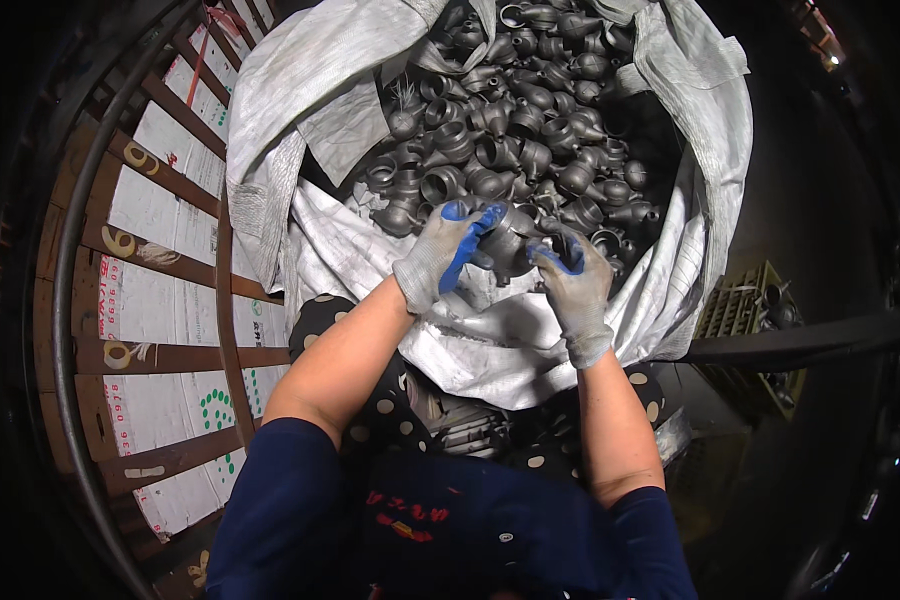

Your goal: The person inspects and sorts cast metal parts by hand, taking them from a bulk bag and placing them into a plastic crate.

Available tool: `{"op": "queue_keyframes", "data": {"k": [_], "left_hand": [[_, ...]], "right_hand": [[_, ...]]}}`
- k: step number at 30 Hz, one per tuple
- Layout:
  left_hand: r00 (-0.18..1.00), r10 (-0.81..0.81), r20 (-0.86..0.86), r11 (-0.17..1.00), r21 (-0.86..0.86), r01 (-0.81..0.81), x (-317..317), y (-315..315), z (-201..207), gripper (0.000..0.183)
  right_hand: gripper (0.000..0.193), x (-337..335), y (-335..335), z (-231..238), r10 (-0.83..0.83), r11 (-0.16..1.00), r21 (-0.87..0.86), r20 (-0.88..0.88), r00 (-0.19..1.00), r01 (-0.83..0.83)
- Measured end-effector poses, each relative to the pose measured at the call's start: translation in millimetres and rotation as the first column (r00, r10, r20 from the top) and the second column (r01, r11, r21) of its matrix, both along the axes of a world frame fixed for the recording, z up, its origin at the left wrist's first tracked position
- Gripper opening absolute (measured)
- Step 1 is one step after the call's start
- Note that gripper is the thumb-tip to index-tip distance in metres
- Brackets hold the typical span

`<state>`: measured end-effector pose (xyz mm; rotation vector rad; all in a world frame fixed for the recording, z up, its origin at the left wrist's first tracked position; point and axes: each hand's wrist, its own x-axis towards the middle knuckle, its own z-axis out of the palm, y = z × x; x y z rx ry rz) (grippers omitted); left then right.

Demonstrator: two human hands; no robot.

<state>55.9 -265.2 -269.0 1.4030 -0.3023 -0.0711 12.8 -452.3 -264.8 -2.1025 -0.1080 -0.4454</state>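
Observation:
My left hand (pixel 438 252), in a grey glove with blue palm coating, grips a dull grey metal casting (pixel 507 243) shaped like a rounded pipe fitting. The casting is over the near rim of a large white woven sack (pixel 490 345). My right hand (pixel 578 285), in a matching glove, is at the casting's right side with its fingers curled in. What lies between those fingers is too hidden to tell. Beyond both hands, the sack is full of similar grey castings (pixel 540 130), many with round open mouths and tapered ends.
Left of the sack stands a rack of brown slats (pixel 160 255) with white printed cartons behind it and a curved metal bar (pixel 65 300) in front. A yellowish plastic crate (pixel 740 310) holding metal parts and a dark bar (pixel 800 342) are at the right.

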Motion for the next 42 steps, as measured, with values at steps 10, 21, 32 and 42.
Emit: {"op": "queue_keyframes", "data": {"k": [10,21,32,42], "left_hand": [[0.798,-0.193,-0.57,0.908,-0.413,-0.075,5.7,15.4,-26.6,0.03],[0.976,-0.188,-0.108,0.93,-0.34,0.141,9.5,17.1,-34.6,0.027],[0.911,0.035,0.411,0.981,0.159,-0.11,4.6,28.4,1.2,0.031],[0.988,0.084,-0.131,0.958,-0.264,-0.116,5.5,28.8,13.6,0.03]], "right_hand": [[0.029,-1.6,-21.3,-6.8,0.05,0.894,0.443,0.04,0.998,-0.062],[0.034,-11.5,-5.6,14.9,0.187,0.947,0.275,-0.048,0.981,-0.167],[0.04,-7.5,-11.8,-1.7,0.333,0.576,0.815,-0.174,0.927,-0.054],[0.022,-10.9,-10.6,12.7,0.425,0.437,0.896,-0.285,0.859,0.081]]}}
